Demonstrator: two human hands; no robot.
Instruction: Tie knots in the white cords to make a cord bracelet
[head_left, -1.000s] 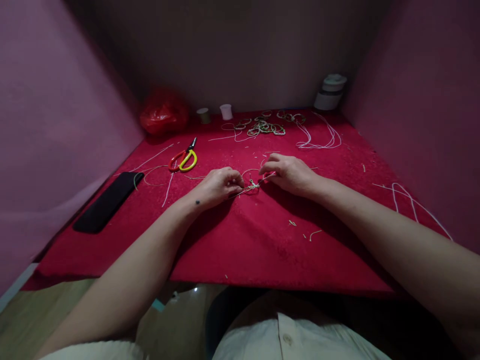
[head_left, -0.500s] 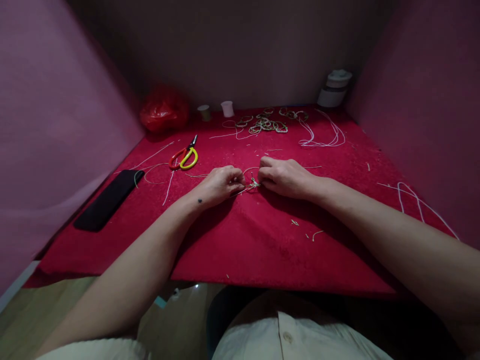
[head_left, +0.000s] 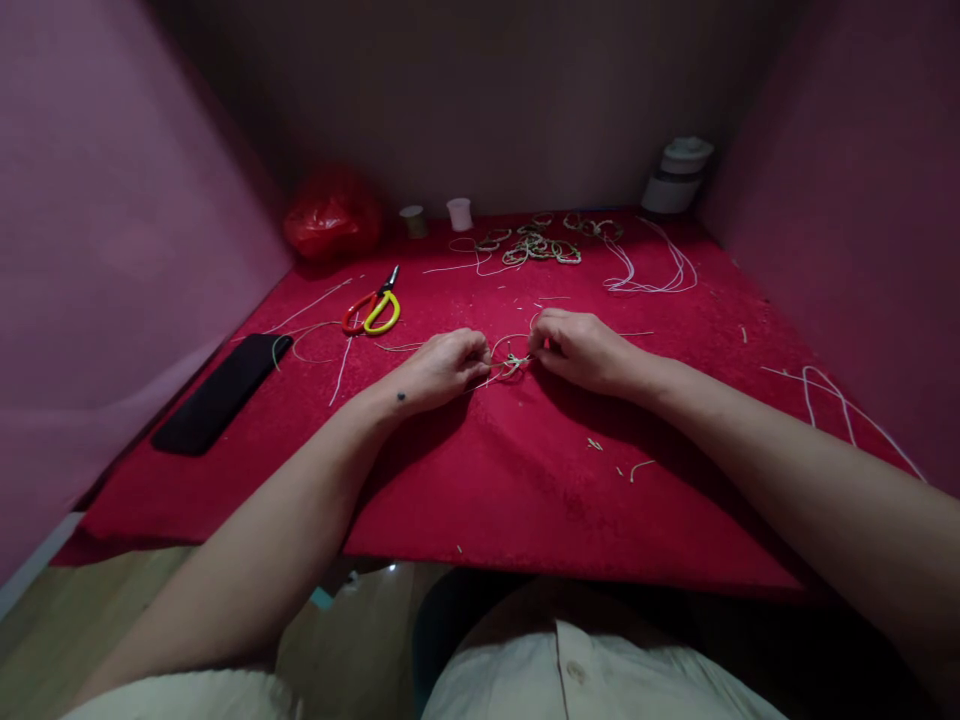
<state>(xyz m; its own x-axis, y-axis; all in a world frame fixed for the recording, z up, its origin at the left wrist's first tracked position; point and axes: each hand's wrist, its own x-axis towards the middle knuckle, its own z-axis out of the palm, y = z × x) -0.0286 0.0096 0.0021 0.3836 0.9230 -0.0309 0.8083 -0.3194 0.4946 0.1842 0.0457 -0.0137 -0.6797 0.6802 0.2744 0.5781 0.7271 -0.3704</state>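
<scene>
Between my two hands a small knotted piece of pale green and white cord [head_left: 514,362] sits just over the red cloth, with thin loose ends sticking out of it. My left hand [head_left: 459,362] is closed in a pinch on the cord's left side. On the other side, my right hand [head_left: 574,348] pinches the cord's right end with thumb and fingertips, its other fingers curled. A thin loop of cord arches behind the knot. The exact grip of the left fingertips is partly hidden by the hand.
Scissors [head_left: 382,312] with red and yellow handles and a black phone [head_left: 221,393] lie at left. Behind are a red plastic bag [head_left: 334,222], two thread spools [head_left: 459,214], braided cord rings [head_left: 536,246] and a white container [head_left: 677,175]. White cords [head_left: 840,405] lie at right.
My right hand has drawn slightly to the right, away from the knot, so more of the cord shows between the hands. My left hand stays nearly in place. The view has shifted slightly.
</scene>
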